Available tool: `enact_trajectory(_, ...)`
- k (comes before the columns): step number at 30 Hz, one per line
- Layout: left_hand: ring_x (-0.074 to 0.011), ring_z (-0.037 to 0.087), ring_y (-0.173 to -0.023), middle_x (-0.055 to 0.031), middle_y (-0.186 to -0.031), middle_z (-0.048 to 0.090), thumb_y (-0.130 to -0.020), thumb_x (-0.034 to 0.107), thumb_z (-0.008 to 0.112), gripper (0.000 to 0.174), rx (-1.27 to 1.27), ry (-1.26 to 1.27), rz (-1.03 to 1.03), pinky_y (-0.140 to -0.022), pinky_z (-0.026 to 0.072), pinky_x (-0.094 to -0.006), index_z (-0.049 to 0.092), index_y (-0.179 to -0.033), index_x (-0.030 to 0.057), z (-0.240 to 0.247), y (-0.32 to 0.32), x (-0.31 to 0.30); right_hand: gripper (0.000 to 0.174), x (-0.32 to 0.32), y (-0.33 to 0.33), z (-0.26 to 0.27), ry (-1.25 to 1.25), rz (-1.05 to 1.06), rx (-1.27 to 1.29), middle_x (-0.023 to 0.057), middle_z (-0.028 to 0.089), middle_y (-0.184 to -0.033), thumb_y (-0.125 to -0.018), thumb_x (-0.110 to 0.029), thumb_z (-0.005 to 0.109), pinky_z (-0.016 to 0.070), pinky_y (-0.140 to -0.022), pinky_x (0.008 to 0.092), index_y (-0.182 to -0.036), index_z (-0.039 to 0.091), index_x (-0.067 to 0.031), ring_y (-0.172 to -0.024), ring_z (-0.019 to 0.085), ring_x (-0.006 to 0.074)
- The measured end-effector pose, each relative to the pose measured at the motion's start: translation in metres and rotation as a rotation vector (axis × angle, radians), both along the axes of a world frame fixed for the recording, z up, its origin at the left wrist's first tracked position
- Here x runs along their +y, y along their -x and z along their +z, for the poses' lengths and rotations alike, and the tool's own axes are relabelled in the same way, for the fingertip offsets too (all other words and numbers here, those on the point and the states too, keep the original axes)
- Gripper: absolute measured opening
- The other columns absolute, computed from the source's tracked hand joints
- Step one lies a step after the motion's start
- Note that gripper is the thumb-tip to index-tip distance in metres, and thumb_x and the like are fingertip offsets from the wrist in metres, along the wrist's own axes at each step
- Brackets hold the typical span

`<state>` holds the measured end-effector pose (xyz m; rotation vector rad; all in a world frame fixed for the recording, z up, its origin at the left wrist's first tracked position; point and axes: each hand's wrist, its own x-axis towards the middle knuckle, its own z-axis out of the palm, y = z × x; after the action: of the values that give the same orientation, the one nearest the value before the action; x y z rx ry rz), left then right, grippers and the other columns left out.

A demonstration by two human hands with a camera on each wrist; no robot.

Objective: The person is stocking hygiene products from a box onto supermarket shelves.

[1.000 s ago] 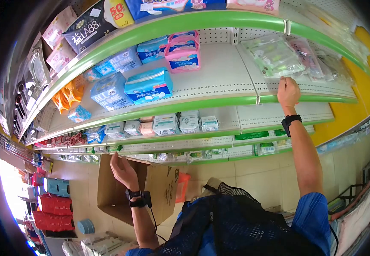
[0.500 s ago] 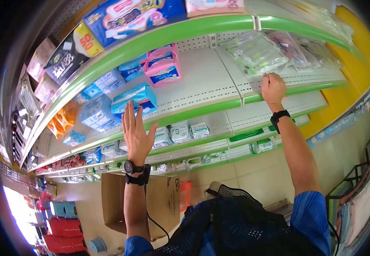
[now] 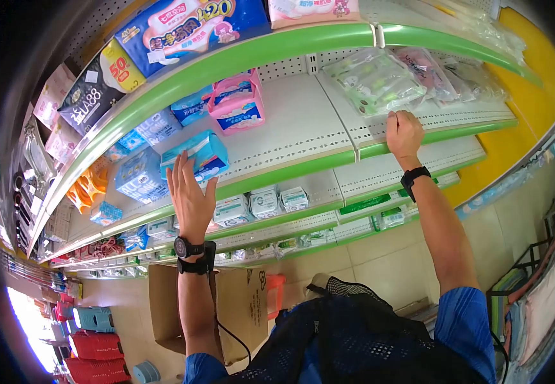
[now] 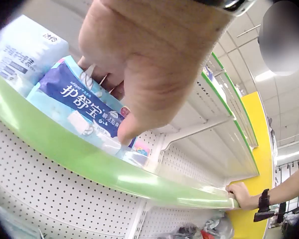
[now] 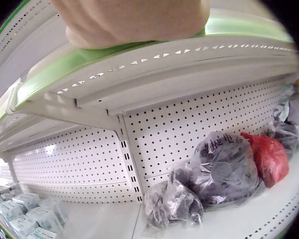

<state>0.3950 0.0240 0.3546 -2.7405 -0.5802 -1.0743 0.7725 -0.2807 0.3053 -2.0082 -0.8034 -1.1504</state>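
My left hand (image 3: 193, 203) reaches over the shelf edge, fingers extended over a blue pack of pads (image 3: 208, 155). In the left wrist view the left hand (image 4: 144, 59) is at the top of that blue pack (image 4: 82, 104), thumb at its near side; whether it touches is hard to tell. My right hand (image 3: 405, 136) rests on the green front edge of the same shelf, fingers curled over it, just below a clear bag with green print (image 3: 380, 83). The right wrist view shows part of the right hand (image 5: 134, 20) above the green edge (image 5: 65, 64).
A pink pack (image 3: 238, 110) stands behind the blue one, and a pale blue pack (image 3: 140, 176) to its left. White packs (image 3: 265, 202) line the shelf below. An open cardboard box (image 3: 242, 307) stands on the floor. Bagged dark items (image 5: 224, 169) lie on a lower shelf.
My left hand has risen from above the cardboard box to the blue pack, and its fingers have spread. The right hand stays on the shelf edge while the head view has shifted.
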Motion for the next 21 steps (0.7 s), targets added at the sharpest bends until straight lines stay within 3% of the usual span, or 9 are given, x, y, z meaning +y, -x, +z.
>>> enact_trajectory(6,-0.0410,0.040,-0.138,-0.0247,-0.145,0.046,-0.077,0.021,0.081,0.073,0.041,0.075,-0.002,-0.117,0.0250,-0.0554,0.045,-0.136,-0.0036,0.017,0.004,0.015,0.025,0.000,-0.002,-0.002,0.005,0.029,-0.023,0.0122,0.061,-0.068,-0.087,-0.017,0.059,0.0449,-0.060,0.0466,-0.066,0.059,-0.0037,-0.065,0.058,0.0345)
enact_trajectory(13,-0.0419,0.046,-0.131,-0.0241,-0.137,0.054,-0.066,0.038,0.088,0.095,0.198,0.024,0.025,-0.114,0.0310,-0.0539,0.045,-0.141,-0.0006,0.034,-0.014,0.049,0.025,0.000,-0.001,-0.001,0.017,-0.003,0.009,0.0119,0.061,-0.069,-0.087,-0.017,0.059,0.0454,-0.061,0.0464,-0.067,0.059,-0.0037,-0.066,0.059,0.0342)
enact_trajectory(21,-0.0381,0.049,-0.121,-0.0195,-0.128,0.056,-0.060,0.027,0.091,0.092,0.137,0.039,0.115,-0.105,0.0386,-0.0478,0.048,-0.137,0.0008,0.034,-0.014,0.023,0.025,0.000,-0.002,-0.003,0.006,0.005,0.001,0.0119,0.062,-0.070,-0.088,-0.018,0.059,0.0458,-0.061,0.0469,-0.067,0.060,-0.0039,-0.067,0.059,0.0346)
